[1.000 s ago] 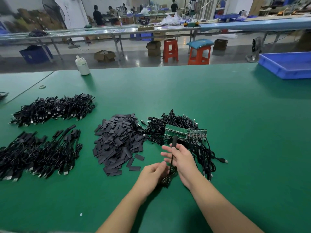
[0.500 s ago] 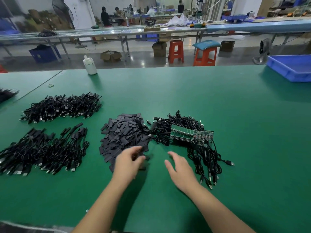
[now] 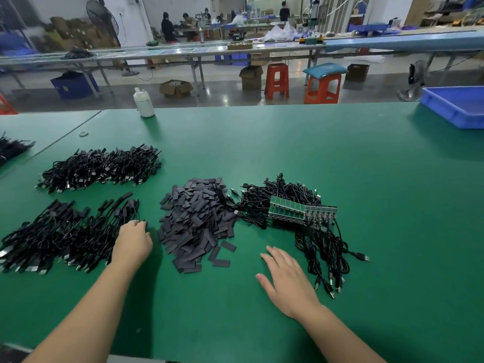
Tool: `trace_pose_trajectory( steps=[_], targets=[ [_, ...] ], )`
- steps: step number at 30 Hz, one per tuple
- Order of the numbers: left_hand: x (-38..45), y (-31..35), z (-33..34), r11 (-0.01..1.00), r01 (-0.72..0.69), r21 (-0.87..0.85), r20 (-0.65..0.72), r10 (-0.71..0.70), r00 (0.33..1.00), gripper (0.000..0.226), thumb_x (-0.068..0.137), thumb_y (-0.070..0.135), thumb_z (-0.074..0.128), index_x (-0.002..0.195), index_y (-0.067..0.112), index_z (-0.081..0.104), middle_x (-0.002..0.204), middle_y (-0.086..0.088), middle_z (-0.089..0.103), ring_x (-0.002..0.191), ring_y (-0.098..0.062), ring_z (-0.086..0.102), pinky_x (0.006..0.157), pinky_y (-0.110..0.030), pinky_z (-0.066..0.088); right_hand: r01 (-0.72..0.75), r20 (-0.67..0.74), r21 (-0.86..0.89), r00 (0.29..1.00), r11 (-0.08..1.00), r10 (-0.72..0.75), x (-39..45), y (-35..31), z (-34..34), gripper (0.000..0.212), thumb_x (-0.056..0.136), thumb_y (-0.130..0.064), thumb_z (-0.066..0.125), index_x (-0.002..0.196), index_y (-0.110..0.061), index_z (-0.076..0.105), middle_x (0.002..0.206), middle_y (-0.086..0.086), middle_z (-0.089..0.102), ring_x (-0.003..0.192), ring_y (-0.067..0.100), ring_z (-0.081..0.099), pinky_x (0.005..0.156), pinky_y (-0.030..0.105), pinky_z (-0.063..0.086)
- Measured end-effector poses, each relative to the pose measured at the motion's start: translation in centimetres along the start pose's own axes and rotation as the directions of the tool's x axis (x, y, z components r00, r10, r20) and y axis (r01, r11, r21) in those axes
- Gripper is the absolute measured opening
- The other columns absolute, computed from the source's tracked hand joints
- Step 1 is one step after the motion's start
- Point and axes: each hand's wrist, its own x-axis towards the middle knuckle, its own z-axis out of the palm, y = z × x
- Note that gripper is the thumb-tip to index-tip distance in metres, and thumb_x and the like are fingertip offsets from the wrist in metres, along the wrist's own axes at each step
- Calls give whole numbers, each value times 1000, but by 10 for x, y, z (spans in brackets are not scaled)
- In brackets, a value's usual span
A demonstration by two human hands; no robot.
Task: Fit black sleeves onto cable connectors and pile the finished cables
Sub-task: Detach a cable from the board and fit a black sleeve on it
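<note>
On the green table (image 3: 314, 153), nothing bears readable writing.

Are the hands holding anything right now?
The right hand is open and holds nothing. The left hand reaches the finished cable pile; its fingertips are hidden, so that cannot be told.

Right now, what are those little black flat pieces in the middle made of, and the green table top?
The black sleeves look like thin matte plastic or rubbery tubing pressed flat: dull, no shine, lying as limp flat strips. Which of the two, I can't tell. The table top looks like a green rubber or vinyl mat: smooth, even colour, with a soft sheen from the lights.
</note>
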Motion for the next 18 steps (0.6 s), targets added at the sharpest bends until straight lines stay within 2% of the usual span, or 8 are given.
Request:
trace_pose_trajectory(
  steps=[3, 6, 8, 11, 14, 16, 17, 18],
  targets=[
    [-6, 8, 9, 993, -114, 11, 62, 113, 992, 41, 97, 13, 46, 137, 7, 54, 146, -11, 47, 133, -29, 45, 109, -46, 42, -3, 9, -9, 1000, 1000, 3, 0, 0, 0, 68, 100, -63, 18, 158, -27, 17, 166, -5, 9, 153, 13, 3, 119, 31, -5],
    [-13, 15, 11, 994, -106, 18, 129, 103, 986, 45, 99, 14, 43, 144, 10, 46, 152, -13, 38, 139, -31, 35, 111, -47, 38, -2, 13, -7, 1000, 1000, 2, 0, -1, -2, 67, 101, -62, 20, 157, -26, 19, 166, -5, 10, 153, 13, 4, 119, 31, -5],
    [-19, 25, 10, 990, -139, 0, 81, 139, 987, 46, 98, 14, 44, 143, 11, 46, 152, -14, 39, 140, -31, 33, 110, -48, 39, -5, 13, -2, 1000, 1000, 5, 1, -3, -4, 65, 101, -61, 22, 157, -26, 21, 166, -4, 12, 153, 14, 6, 119, 31, -4],
    [-32, 61, 6, 961, -264, -85, -18, 264, 964, 45, 96, 13, 50, 141, 15, 50, 150, -9, 43, 138, -28, 38, 110, -47, 41, -9, 33, 20, 999, 1000, 8, 2, -6, -7, 63, 102, -58, 28, 156, -26, 24, 166, -3, 14, 153, 14, 7, 120, 31, -2],
    [-55, 110, 5, 889, -423, -177, -101, 411, 906, 42, 95, 12, 53, 136, 15, 56, 146, -7, 49, 134, -26, 44, 109, -44, 42, -36, 163, 66, 986, 997, 25, 8, -9, -28, 59, 101, -52, 40, 153, -22, 33, 163, -1, 23, 151, 17, 16, 123, 38, 15],
    [-74, 144, 6, 813, -528, -246, -164, 502, 849, 38, 93, 11, 53, 130, 15, 61, 139, -5, 55, 127, -24, 50, 106, -40, 45, -33, 208, 61, 978, 998, 19, 14, -12, -56, 42, 101, -45, 44, 134, -22, 57, 145, 1, 53, 137, 21, 45, 111, 39, 40],
    [-83, 159, 7, 778, -562, -279, -184, 532, 827, 38, 93, 11, 53, 129, 15, 63, 135, -3, 57, 123, -22, 53, 103, -37, 46, -26, 143, 70, 990, 997, 16, 16, -13, -70, 33, 101, -43, 44, 114, -23, 68, 122, 1, 68, 116, 22, 61, 96, 37, 51],
    [-92, 174, 8, 752, -585, -305, -191, 553, 811, 38, 92, 11, 53, 128, 17, 63, 132, 0, 59, 118, -19, 56, 100, -35, 48, -26, 41, 84, 999, 996, 23, 17, -11, -85, 32, 100, -41, 44, 94, -22, 69, 97, -1, 73, 92, 21, 66, 81, 35, 54]
  ],
)
